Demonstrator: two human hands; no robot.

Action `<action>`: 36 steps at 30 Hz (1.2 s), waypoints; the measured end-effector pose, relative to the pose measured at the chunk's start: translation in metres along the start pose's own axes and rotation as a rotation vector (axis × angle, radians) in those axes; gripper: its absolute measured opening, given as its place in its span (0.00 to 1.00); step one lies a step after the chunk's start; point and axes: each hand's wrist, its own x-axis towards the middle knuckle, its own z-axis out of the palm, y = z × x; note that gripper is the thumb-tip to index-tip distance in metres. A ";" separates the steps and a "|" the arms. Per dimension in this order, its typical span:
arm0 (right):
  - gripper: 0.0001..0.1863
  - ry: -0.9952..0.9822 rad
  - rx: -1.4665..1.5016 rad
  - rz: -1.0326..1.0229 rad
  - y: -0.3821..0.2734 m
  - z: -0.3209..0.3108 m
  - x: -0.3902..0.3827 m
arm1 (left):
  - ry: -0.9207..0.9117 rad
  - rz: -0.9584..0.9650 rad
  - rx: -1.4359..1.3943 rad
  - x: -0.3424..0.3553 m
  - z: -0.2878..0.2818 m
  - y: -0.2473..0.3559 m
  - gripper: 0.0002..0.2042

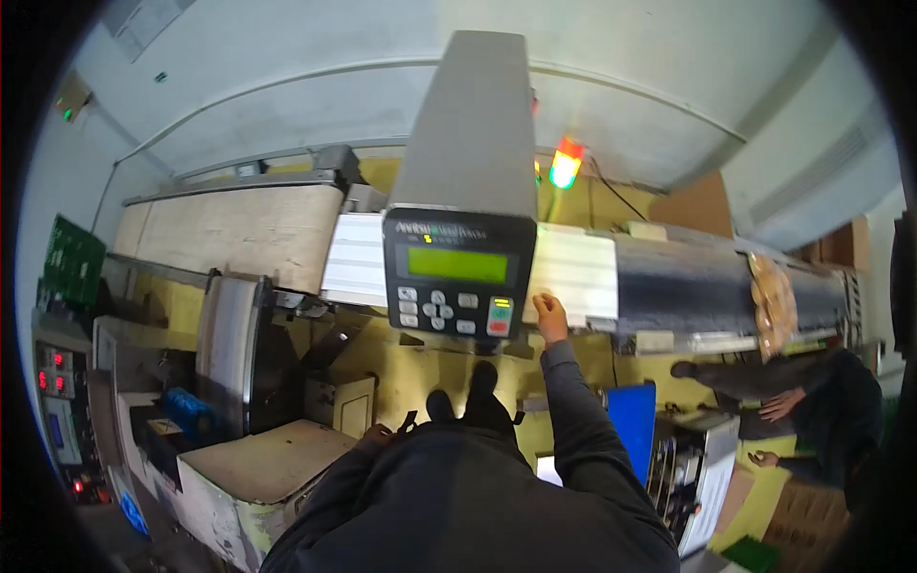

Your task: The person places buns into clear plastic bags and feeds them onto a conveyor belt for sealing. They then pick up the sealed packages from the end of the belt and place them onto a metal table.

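My right hand [549, 319] reaches forward to the near edge of the white slatted conveyor belt [575, 272], just right of the grey machine head with a control panel [458, 224]. Its fingers are curled together; whatever they may hold is too small to make out. The panel has a lit yellow-green screen [457, 265] above several buttons. Low beside my body, my left hand [379, 435] is near the corner of a worn, pale machine cabinet [267, 460]. Its fingers are too small and dark to read. On the dark belt to the right lies a clear bag of round, tan pieces [772, 304].
A signal light [566, 162] glows red-orange and yellow-green behind the belt. At left run a beige conveyor [234, 234] and a shorter belt [227, 339]. Another person [821, 411] is at the right, near a cardboard box [802, 520]. A blue panel [629, 425] stands beside my right arm.
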 end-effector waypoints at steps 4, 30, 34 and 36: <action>0.19 -0.213 0.056 0.207 -0.036 0.023 0.042 | 0.206 -0.028 -0.128 -0.024 -0.013 -0.007 0.21; 0.07 0.255 0.231 0.011 0.031 -0.198 -0.319 | 0.363 0.254 0.182 -0.010 -0.035 -0.033 0.16; 0.04 0.304 0.183 0.045 0.008 -0.209 -0.450 | 0.148 0.571 -0.106 0.019 -0.007 -0.067 0.06; 0.04 0.416 0.180 0.123 0.000 -0.235 -0.494 | -0.100 0.695 -0.414 0.030 -0.006 -0.062 0.03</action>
